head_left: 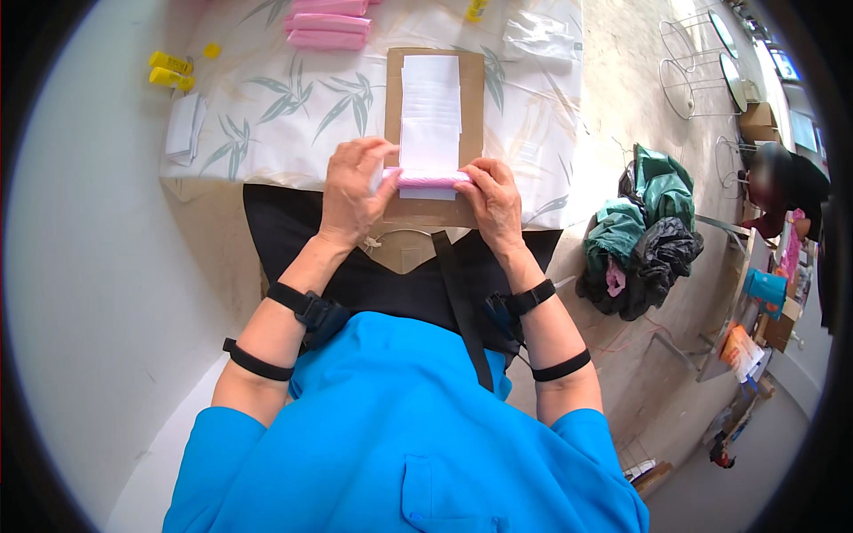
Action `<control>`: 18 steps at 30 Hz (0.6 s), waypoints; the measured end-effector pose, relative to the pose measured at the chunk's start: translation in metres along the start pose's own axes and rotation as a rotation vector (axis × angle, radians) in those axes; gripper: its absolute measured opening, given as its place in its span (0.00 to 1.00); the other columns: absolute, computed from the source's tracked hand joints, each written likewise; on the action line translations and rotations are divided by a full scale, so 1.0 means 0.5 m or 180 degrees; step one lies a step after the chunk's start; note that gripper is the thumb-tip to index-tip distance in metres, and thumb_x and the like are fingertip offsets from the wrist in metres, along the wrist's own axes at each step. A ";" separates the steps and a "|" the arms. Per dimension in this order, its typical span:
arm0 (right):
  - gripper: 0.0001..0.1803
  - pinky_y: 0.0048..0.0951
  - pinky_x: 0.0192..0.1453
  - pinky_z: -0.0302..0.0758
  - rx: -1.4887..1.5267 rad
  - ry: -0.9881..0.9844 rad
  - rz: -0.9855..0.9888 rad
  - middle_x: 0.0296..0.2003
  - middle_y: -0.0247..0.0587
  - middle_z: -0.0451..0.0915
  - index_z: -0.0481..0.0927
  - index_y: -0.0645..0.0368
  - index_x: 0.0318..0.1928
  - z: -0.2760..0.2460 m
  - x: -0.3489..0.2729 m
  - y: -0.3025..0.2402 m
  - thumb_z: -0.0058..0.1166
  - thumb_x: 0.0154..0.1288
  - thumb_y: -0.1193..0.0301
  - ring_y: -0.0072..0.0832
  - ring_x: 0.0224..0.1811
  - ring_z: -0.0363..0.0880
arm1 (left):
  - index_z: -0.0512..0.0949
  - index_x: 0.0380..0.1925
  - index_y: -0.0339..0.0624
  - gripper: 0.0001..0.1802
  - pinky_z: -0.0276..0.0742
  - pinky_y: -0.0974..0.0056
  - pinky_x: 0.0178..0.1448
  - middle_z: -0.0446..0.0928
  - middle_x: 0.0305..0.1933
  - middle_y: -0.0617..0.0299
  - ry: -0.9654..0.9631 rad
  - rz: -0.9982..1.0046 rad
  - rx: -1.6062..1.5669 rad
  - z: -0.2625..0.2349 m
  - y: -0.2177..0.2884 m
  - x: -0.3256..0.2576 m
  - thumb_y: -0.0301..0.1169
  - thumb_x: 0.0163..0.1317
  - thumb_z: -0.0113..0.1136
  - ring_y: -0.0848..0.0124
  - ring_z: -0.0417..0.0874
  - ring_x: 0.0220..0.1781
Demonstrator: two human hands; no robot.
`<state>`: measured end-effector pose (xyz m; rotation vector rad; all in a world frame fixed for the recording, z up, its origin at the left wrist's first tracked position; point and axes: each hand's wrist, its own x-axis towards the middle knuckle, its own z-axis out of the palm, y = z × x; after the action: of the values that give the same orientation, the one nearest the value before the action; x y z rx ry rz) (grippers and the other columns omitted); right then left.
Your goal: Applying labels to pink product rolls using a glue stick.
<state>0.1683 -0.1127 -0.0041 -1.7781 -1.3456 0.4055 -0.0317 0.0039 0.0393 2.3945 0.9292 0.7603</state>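
1. pink, finely textured material formed a slim roll (pixel 431 178), which lay crosswise over the lower part of some overlapping white paper strips (pixel 431 102); clock directions below were counted from it.
2. at 9 o'clock, the left hand (pixel 358 188) was partly open, fingers loosely curled and parted from the thumb, whose tip met the roll's left end.
3. at 3 o'clock, the right hand (pixel 494 197) pinched the roll's right end between thumb and fingers.
4. the strips ran toward 12 o'clock on a brown cardboard sheet (pixel 472 98), which lay on a leaf-patterned tablecloth (pixel 524 120).
5. at 10 o'clock lay two yellow tubes (pixel 171 78) with dark printing on their sides, too small to make out, and near them a yellow cap (pixel 211 51).
6. between 9 and 10 o'clock rested a small white paper stack (pixel 184 126).
7. at 11 o'clock were pink bundles (pixel 329 31); between 12 and 1, another yellow tube (pixel 476 10), also marked in dark print; at 1, crumpled clear plastic (pixel 539 38).
8. between 3 and 4 o'clock, green and black bags (pixel 640 235) sat heaped on the floor.
9. at 3 o'clock, far off, a person in dark clothing (pixel 804 169) bent over a cluttered table.
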 end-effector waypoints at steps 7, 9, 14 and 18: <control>0.13 0.36 0.49 0.75 -0.0033 0.0014 0.0063 0.40 0.41 0.80 0.84 0.60 0.39 -0.002 -0.002 0.001 0.68 0.53 0.69 0.39 0.45 0.78 | 0.80 0.49 0.45 0.19 0.76 0.58 0.56 0.77 0.47 0.60 -0.0455 0.0737 -0.0056 -0.011 0.029 0.021 0.27 0.54 0.67 0.59 0.78 0.51; 0.13 0.36 0.48 0.76 -0.0033 0.0006 0.0068 0.40 0.41 0.79 0.84 0.60 0.39 -0.002 -0.001 0.002 0.68 0.54 0.69 0.39 0.45 0.78 | 0.80 0.48 0.45 0.19 0.76 0.57 0.56 0.78 0.47 0.60 -0.0523 0.0861 0.0100 0.019 0.033 0.012 0.26 0.54 0.66 0.60 0.78 0.51; 0.13 0.35 0.47 0.76 -0.0039 0.0047 -0.0100 0.41 0.41 0.80 0.84 0.60 0.42 -0.004 -0.001 -0.001 0.68 0.55 0.71 0.36 0.41 0.79 | 0.81 0.44 0.43 0.17 0.80 0.61 0.52 0.79 0.44 0.61 -0.0659 0.0973 0.0306 0.051 0.014 0.003 0.21 0.52 0.62 0.63 0.81 0.47; 0.11 0.30 0.45 0.77 0.0472 0.0335 0.0457 0.43 0.40 0.81 0.83 0.62 0.45 -0.018 -0.027 -0.052 0.63 0.63 0.71 0.28 0.37 0.80 | 0.81 0.42 0.42 0.15 0.81 0.62 0.50 0.79 0.43 0.60 -0.0649 0.0918 0.0204 0.053 0.009 0.013 0.20 0.52 0.62 0.63 0.81 0.46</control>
<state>0.1530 -0.1271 0.0184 -1.7526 -1.0907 0.4708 -0.0088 -0.0003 0.0246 2.6375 0.5417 0.5774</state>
